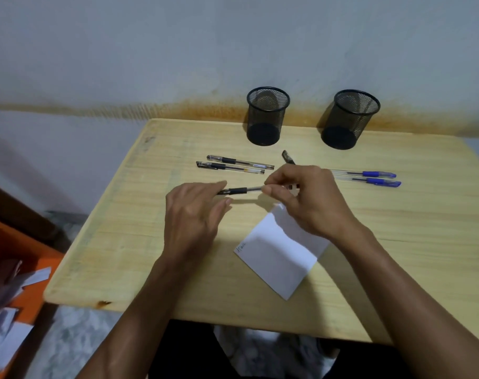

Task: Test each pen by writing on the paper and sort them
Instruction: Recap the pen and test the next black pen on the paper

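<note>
A black pen (237, 190) is held level above the wooden table (118, 242) between both hands. My left hand (194, 214) grips its capped left end and my right hand (306, 198) pinches its clear barrel end. A white paper (282, 255) with a small scribble at its left corner lies under my right wrist. Two more black pens (235, 165) lie side by side behind the hands. Two blue-capped pens (369, 177) rest at the right. A black cap or pen end (287, 157) sticks up behind my right hand.
Two black mesh pen cups stand at the back by the wall, one (267, 116) in the middle and one (350, 119) to its right. An orange bin (17, 258) with paper scraps sits on the floor at the left. The table's front edge is near my lap.
</note>
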The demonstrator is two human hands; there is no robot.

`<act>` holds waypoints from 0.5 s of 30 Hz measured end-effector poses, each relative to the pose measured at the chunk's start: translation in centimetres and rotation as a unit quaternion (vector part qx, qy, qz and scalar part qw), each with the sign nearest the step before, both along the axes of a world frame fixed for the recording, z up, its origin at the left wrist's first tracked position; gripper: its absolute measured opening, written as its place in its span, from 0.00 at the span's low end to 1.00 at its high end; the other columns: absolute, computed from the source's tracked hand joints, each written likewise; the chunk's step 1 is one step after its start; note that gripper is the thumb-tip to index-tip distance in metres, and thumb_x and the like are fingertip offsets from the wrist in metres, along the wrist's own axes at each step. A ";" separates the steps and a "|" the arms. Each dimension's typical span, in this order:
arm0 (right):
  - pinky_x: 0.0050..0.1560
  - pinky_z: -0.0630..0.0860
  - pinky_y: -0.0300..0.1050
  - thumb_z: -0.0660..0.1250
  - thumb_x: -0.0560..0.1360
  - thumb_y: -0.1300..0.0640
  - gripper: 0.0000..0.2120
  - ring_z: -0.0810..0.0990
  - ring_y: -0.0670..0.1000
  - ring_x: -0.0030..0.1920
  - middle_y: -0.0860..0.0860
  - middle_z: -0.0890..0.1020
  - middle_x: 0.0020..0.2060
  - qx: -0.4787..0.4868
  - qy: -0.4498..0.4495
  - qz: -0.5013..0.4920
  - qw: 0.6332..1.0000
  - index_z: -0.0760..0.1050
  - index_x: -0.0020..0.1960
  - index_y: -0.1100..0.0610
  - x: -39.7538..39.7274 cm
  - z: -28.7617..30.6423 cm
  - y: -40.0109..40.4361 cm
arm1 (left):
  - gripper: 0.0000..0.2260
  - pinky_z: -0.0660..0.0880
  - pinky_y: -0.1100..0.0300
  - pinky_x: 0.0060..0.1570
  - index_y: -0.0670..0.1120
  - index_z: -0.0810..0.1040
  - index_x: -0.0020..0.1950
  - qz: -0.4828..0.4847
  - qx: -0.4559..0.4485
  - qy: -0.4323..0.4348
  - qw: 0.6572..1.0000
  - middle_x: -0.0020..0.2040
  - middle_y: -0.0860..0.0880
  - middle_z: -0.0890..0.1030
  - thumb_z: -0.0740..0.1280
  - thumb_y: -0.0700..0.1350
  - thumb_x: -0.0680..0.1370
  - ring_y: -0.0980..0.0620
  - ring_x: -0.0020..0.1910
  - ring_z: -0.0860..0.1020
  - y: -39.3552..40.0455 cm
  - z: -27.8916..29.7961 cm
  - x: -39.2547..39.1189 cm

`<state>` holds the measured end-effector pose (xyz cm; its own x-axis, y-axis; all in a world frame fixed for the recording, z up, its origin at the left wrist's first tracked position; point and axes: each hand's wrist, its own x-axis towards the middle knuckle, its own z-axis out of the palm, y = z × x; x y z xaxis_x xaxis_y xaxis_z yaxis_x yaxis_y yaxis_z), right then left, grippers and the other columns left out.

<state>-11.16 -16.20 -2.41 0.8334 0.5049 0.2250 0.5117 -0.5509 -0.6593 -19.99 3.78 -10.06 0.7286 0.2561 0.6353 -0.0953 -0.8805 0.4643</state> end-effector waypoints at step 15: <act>0.41 0.81 0.40 0.72 0.76 0.63 0.02 0.85 0.48 0.35 0.53 0.85 0.33 0.339 0.230 -0.051 0.911 0.83 0.45 0.61 -1.8 -0.2 -3.3 | 0.05 0.73 0.65 0.43 0.41 0.86 0.50 -0.123 -0.030 0.004 0.992 0.44 0.49 0.84 0.71 0.40 0.77 0.53 0.41 0.79 -4.2 3.9 0.6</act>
